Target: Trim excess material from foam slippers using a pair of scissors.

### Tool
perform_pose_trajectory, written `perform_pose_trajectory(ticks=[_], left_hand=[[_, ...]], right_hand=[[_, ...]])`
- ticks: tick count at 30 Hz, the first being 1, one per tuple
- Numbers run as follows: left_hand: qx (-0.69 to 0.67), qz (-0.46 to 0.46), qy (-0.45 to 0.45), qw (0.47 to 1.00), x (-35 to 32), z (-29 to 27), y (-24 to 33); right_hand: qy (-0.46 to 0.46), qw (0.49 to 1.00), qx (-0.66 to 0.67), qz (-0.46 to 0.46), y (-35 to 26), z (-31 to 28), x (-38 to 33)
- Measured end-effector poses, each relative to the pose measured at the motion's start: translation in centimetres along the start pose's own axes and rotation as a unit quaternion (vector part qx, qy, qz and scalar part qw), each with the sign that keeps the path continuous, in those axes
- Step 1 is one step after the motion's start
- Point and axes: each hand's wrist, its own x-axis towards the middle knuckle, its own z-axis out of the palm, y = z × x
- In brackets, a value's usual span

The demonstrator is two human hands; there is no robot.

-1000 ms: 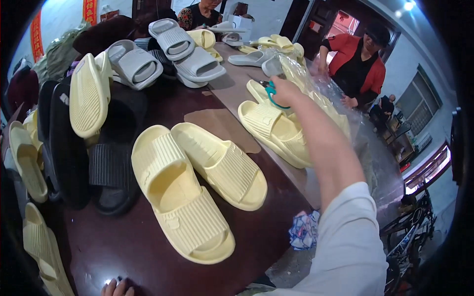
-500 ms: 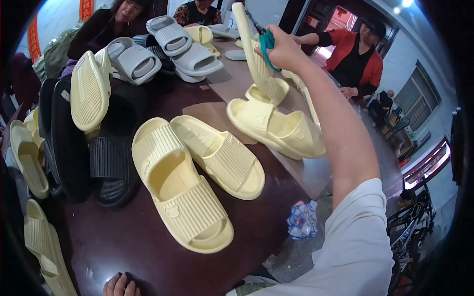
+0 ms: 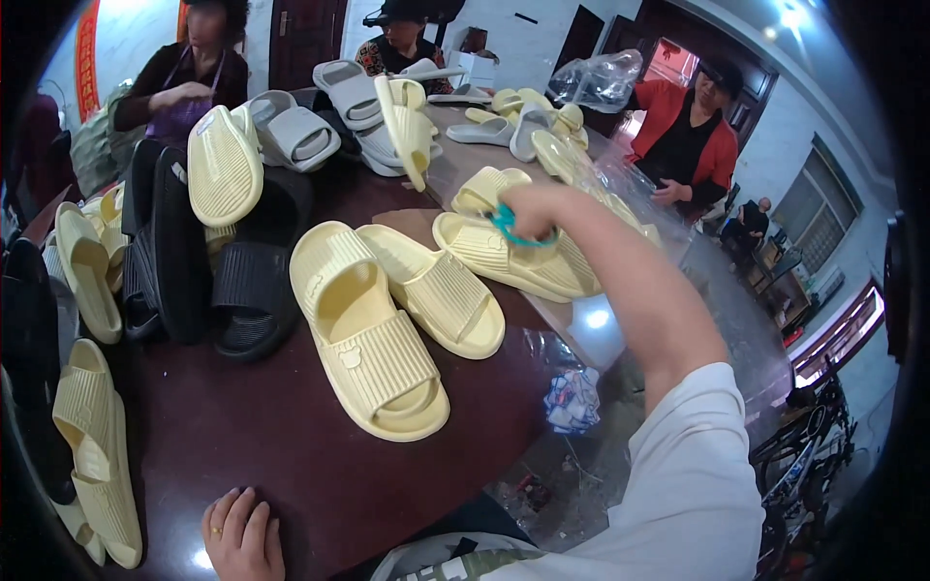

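My right hand (image 3: 535, 211) is closed round the green handles of scissors (image 3: 523, 230); their blades are hidden. It hovers over a pale yellow slipper (image 3: 518, 261) on the table's right side. My left hand (image 3: 244, 535) lies on the dark table near its front edge, fingers laid down, holding nothing. Before me are two pale yellow ribbed slippers, a nearer slipper (image 3: 373, 339) and a second slipper (image 3: 436, 295) partly under it. Another yellow slipper (image 3: 409, 131) stands upright by the grey slippers (image 3: 373, 111); I cannot tell whether it touches them.
Black slippers (image 3: 257, 281) and more yellow slippers (image 3: 97, 445) crowd the left side. A person in red (image 3: 697, 145) stands at the far right beside clear plastic bags (image 3: 596, 79). Two other people are behind the table. A crumpled blue-white bundle (image 3: 573, 399) lies by the table's right edge.
My right hand has come down with the scissors. The yellow slipper raised beside it is now away to the left, by the grey slippers. More of my left hand shows. The view has shifted.
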Motion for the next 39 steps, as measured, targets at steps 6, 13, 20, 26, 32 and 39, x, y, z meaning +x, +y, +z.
perform_pose_trajectory(ticks=[6, 13, 20, 26, 32, 39], left_hand=[[0.009, 0.009, -0.010, 1.000, 0.3, 0.1, 0.4], [0.018, 0.012, -0.015, 1.000, 0.1, 0.5, -0.4], [-0.021, -0.064, -0.054, 0.996, -0.8, 0.3, 0.2], [-0.168, -0.091, -0.031, 0.981, -1.1, 0.1, 1.9], [-0.627, -0.217, 0.085, 0.743, -1.7, 3.3, 6.4], [-0.775, -0.334, 0.108, 0.525, -2.7, 1.4, 3.1]], right_hand=[[0.137, 0.989, -0.053, -0.032, 6.8, 4.8, -2.3], [0.285, 0.956, 0.027, -0.070, 7.2, 2.5, -5.7], [0.331, 0.898, 0.273, -0.098, -0.5, 2.7, -12.9], [0.156, 0.772, 0.555, -0.268, -9.8, 3.4, -18.3], [0.070, 0.698, 0.597, -0.390, -19.3, 9.0, -19.9], [0.137, 0.653, 0.619, -0.415, -19.1, 11.1, -18.7]])
